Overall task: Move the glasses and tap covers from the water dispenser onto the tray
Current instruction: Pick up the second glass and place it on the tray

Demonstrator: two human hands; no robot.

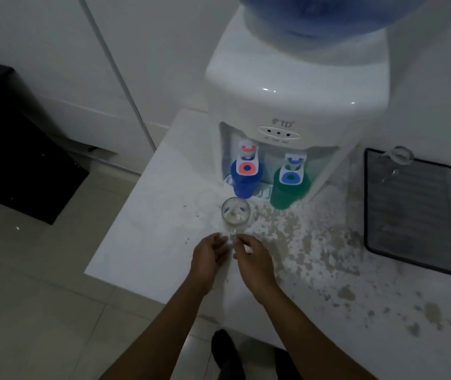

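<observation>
Glasses first: we count two, one clear mug-shaped glass (236, 213) standing at centre frame on the white table (147, 215), just in front of the water dispenser (295, 105), and a second glass (397, 156) lying at the upper corner of the dark tray (416, 215) at the right edge. The dispenser front reads "TD" above a small oval panel with three dots; smaller writing below it is too blurred for us to read. We see two tap covers still on the taps: a blue cover (242, 183) under the red-marked lever on the left, and a green cover (284, 193) under the blue-marked lever on the right. A blue bottle (314, 15) sits on top of the dispenser, at the upper edge of the frame.

Both bare forearms reach up from the bottom of the frame and meet just below the centre glass. Our left hand (210, 256) is loosely curled and holds nothing, its fingertips beside the handle. Our right hand (251, 256) pinches the glass's handle between thumb and fingers.
</observation>
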